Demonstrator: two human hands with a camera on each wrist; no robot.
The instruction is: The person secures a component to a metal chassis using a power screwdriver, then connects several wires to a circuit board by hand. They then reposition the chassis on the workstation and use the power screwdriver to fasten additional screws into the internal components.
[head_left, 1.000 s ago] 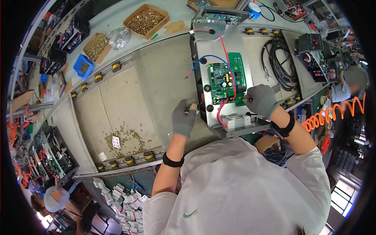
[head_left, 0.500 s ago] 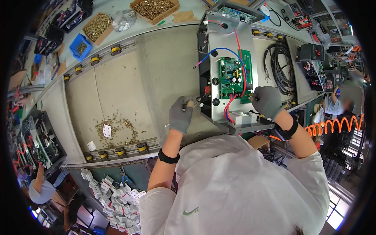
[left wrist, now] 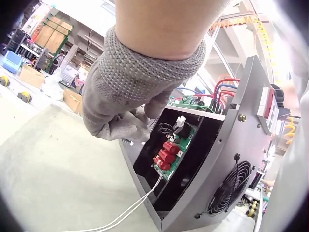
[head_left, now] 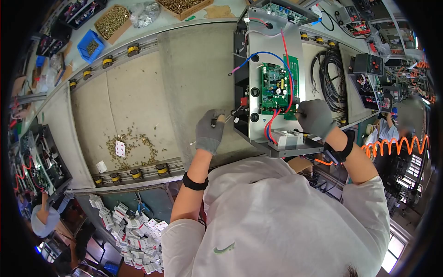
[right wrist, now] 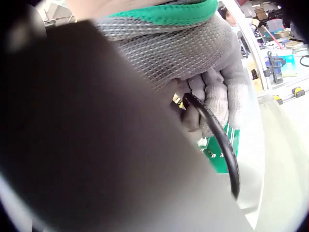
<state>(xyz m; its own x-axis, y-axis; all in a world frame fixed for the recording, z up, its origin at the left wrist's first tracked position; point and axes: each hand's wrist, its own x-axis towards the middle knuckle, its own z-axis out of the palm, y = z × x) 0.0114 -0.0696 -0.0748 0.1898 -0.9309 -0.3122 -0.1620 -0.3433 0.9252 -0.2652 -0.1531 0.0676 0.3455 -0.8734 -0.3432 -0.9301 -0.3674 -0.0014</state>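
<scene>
A metal chassis (head_left: 254,131) carries a green circuit board (head_left: 279,87) with red and blue wires. My grey-gloved left hand (head_left: 210,131) is at its left side, fingers curled, pinching thin wires (head_left: 229,118) by the side opening. In the left wrist view, fingertips lie close to a white connector (left wrist: 181,121) above a small board with red cylindrical parts (left wrist: 167,155); two white wires (left wrist: 120,220) trail out. My gloved right hand (head_left: 316,119) is beside the board's lower right corner. In the right wrist view its curled fingers grip a black cable (right wrist: 217,130).
A coil of black cable (head_left: 330,83) lies right of the chassis. Small brass parts (head_left: 143,150) and a card (head_left: 120,148) lie on the left panel. A blue bin (head_left: 91,47) and boxes of fasteners stand along the back. An orange coiled hose (head_left: 397,147) hangs at the right.
The head view has shifted, so the chassis appears farther right and slightly higher. The left hand sits a little farther from the chassis side; the right hand stays by the board.
</scene>
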